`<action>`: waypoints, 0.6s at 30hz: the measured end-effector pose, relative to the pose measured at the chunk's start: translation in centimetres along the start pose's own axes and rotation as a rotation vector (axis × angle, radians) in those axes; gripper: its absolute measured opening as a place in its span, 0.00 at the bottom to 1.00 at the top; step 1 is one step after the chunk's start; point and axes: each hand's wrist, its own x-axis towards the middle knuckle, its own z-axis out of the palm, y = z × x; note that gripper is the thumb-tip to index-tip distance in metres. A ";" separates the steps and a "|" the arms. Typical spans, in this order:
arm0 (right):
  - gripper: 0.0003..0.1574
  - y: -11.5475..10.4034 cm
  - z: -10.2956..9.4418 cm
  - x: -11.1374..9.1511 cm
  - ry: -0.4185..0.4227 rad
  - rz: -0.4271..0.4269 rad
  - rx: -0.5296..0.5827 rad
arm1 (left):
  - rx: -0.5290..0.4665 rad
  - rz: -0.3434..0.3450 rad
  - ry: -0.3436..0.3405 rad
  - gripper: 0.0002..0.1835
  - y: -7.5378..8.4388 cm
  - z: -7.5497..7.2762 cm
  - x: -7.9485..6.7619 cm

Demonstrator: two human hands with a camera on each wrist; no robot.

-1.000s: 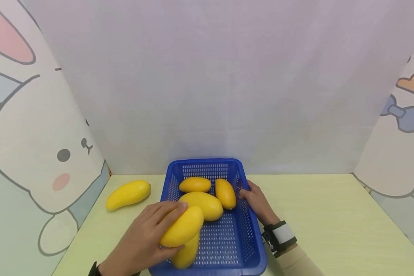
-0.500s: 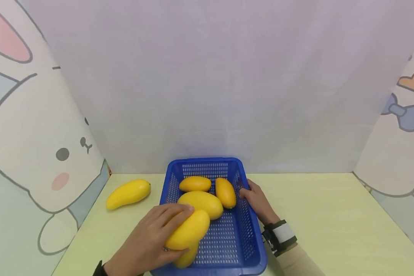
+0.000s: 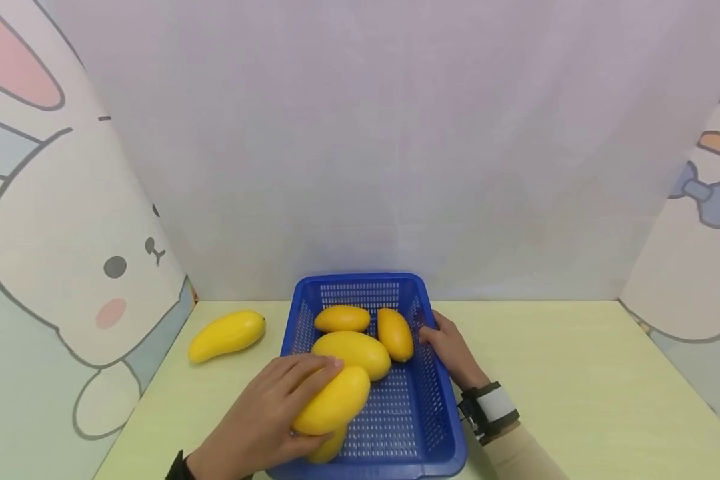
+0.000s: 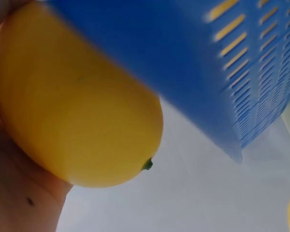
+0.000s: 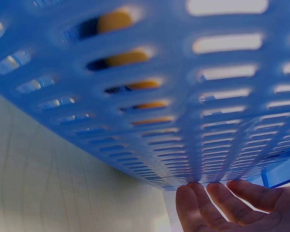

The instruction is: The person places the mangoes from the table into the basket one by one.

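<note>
My left hand (image 3: 270, 415) grips a large yellow mango (image 3: 337, 400) over the left front part of a blue plastic basket (image 3: 396, 471). In the left wrist view the same mango (image 4: 82, 101) sits against the palm, its green stem end showing near the basket wall (image 4: 183, 72). Below it another yellow mango (image 3: 329, 448) is partly hidden. Behind lies a big yellow mango (image 3: 354, 353), with two smaller orange-yellow mangoes, one at the back (image 3: 342, 319) and one at the right (image 3: 395, 335). My right hand (image 3: 454, 352) holds the basket's right rim, fingers outside against the slotted wall.
One long yellow mango (image 3: 227, 336) lies on the pale green table (image 3: 564, 393), left of the basket. A light curtain (image 3: 396, 147) stands behind the table, and cartoon-printed panels (image 3: 54, 267) flank both sides.
My left hand has shifted slightly to the right with its mango, further over the basket. The right hand keeps its hold on the rim, and the other mangoes lie as before.
</note>
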 end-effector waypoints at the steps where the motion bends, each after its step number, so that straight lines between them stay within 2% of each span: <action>1: 0.32 0.0 -0.1 -0.1 0.001 -0.002 0.000 | 0.005 -0.001 0.001 0.47 0.0 -0.1 0.1; 10: 0.33 0.2 -0.1 0.1 0.019 -0.017 -0.014 | 0.024 -0.001 0.006 0.45 0.0 -0.4 0.1; 18: 0.33 0.0 0.1 -0.1 0.016 -0.030 0.001 | 0.045 -0.006 0.009 0.47 0.1 -1.0 0.1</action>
